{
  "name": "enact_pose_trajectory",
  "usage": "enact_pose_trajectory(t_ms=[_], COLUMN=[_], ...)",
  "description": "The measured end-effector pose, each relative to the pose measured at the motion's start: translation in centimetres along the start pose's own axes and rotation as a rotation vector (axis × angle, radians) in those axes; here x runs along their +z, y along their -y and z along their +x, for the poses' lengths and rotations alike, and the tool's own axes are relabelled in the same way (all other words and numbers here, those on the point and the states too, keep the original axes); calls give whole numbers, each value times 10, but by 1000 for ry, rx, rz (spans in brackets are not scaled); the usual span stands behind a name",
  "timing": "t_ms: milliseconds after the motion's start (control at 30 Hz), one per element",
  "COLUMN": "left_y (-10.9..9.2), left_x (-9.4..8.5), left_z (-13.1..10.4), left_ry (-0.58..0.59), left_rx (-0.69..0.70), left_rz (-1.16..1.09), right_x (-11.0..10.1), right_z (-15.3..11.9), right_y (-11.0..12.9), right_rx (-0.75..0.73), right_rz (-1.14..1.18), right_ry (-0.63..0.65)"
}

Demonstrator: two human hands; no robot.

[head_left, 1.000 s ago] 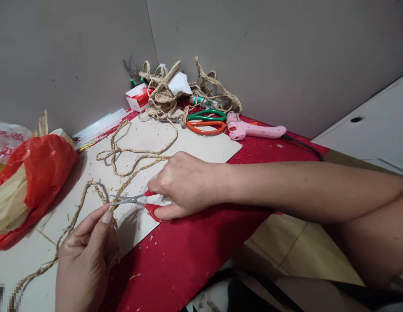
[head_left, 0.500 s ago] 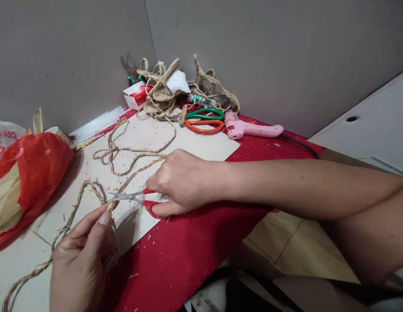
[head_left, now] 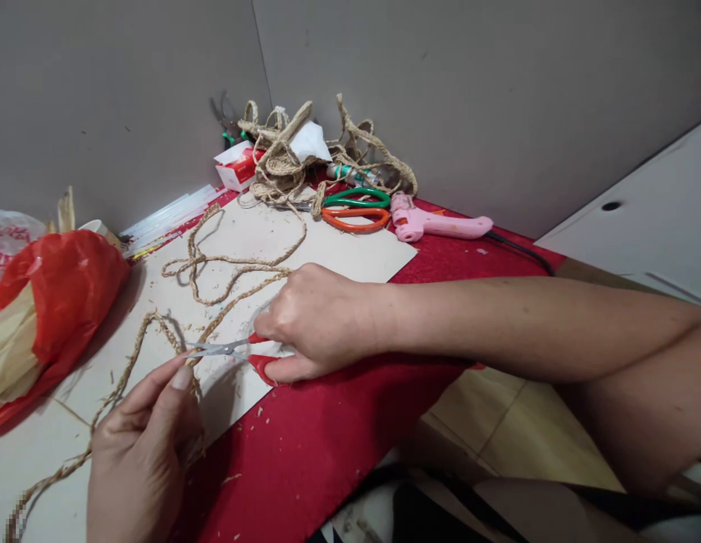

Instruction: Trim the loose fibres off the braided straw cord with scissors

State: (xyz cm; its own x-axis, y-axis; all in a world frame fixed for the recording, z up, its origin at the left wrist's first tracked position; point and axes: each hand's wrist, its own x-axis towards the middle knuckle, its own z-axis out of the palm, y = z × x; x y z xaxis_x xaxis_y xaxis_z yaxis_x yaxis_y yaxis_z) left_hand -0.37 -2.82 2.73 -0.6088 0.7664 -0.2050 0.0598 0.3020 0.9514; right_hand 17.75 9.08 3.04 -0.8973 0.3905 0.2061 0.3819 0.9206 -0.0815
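Note:
My left hand [head_left: 152, 441] pinches a braided straw cord [head_left: 223, 313] between thumb and forefinger, low on the left. The cord runs up and right from the fingertips, then loops over the white board. In my right hand [head_left: 310, 320] is a pair of small scissors [head_left: 229, 349] with red handles. Their slightly parted blades point left and lie across the cord, just above my left fingertips. Another stretch of braid [head_left: 136, 347] bends beside my left hand and trails to the lower left.
White board [head_left: 373, 256] over red cloth [head_left: 305, 437] carries straw scraps. A red plastic bag [head_left: 84, 286] of husks stands left. Behind lie clear glue sticks [head_left: 172, 215], a red-and-white box [head_left: 236, 167], coiled braid [head_left: 283, 170], green-and-orange-handled scissors [head_left: 356, 211] and a pink glue gun [head_left: 441, 225].
The scissors have shifted slightly down and left, closer to my left fingertips, and their blades are a little closer together. My left hand stays nearly in place, pinching the cord.

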Motion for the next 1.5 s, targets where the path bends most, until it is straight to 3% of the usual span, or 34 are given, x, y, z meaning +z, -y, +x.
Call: enact_pose_trajectory(t_ms=[700, 967, 1267, 1500], left_y=[0, 2, 4, -1], left_x=[1, 3, -1, 0], left_z=[0, 2, 6, 8], left_ry=[-30, 56, 92, 91], left_rx=[15, -16, -94, -71], left_rz=[58, -101, -134, -244], right_x=[-2, 0, -4, -3], right_z=[-1, 0, 1, 2], right_y=[-1, -3, -6, -9], right_rx=[-24, -49, -78, -34], right_rz=[6, 82, 120, 138], right_ry=[15, 1, 29, -42])
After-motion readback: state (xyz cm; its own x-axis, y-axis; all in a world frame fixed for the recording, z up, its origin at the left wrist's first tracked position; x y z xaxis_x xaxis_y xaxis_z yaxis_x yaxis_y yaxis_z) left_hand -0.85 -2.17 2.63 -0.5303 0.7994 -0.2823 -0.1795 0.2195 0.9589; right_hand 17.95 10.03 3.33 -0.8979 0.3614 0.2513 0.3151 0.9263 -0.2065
